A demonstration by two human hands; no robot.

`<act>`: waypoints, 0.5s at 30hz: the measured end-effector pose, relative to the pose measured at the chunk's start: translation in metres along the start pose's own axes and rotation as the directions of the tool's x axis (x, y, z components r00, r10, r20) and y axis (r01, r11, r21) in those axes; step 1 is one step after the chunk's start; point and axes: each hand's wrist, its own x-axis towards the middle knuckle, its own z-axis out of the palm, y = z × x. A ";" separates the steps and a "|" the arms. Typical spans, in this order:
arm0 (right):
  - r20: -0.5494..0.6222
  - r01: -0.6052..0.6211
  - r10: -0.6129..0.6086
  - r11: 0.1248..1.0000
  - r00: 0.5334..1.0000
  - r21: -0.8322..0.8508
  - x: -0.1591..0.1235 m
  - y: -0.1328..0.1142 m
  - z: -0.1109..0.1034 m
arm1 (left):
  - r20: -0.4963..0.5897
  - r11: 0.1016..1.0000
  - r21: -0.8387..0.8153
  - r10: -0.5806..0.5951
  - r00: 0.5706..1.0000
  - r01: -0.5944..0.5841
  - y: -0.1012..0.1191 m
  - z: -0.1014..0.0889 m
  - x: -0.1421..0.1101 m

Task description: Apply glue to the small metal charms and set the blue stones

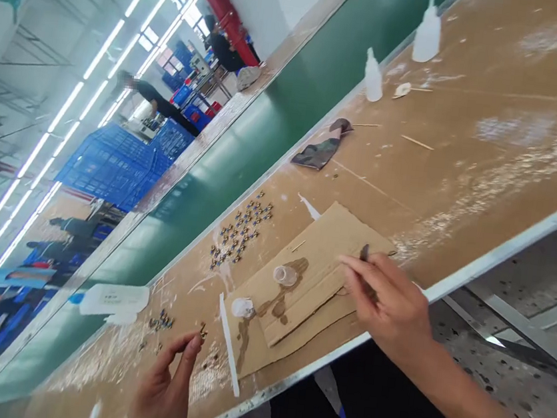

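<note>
Left hand point(166, 377) pinches tiny metal part point(203, 332), droppable if grip slackens; right hand point(395, 306), grasping unclear dark item point(365, 252), could tip small cup point(284, 276) by reaching low.

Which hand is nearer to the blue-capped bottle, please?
Left. The left hand is on the near side of the bottle, apart from it; the right hand is farther away, over the right end of the cardboard.

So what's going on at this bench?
Someone is handling tiny parts by hand. The left hand pinches a small gold-coloured metal piece; the right hand holds a small dark item, too unclear to identify, over stained brown cardboard sheets. A small clear round container sits on the cardboard, with small gold-and-blue parts spread nearby.
</note>
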 end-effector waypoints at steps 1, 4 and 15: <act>0.012 0.003 -0.003 1.000 1.000 -0.007 -0.001 -0.001 0.000 | -0.014 0.999 -0.013 -0.050 0.999 0.050 -0.015 -0.003 -0.003; 0.043 0.023 -0.021 0.999 0.999 -0.048 -0.001 -0.003 -0.001 | -0.041 0.990 -0.052 -0.135 0.990 0.133 -0.059 -0.008 -0.011; 0.115 0.171 -0.144 0.945 0.983 -0.279 -0.003 -0.005 0.002 | -0.004 0.987 -0.150 -0.054 0.999 0.052 -0.133 0.008 -0.020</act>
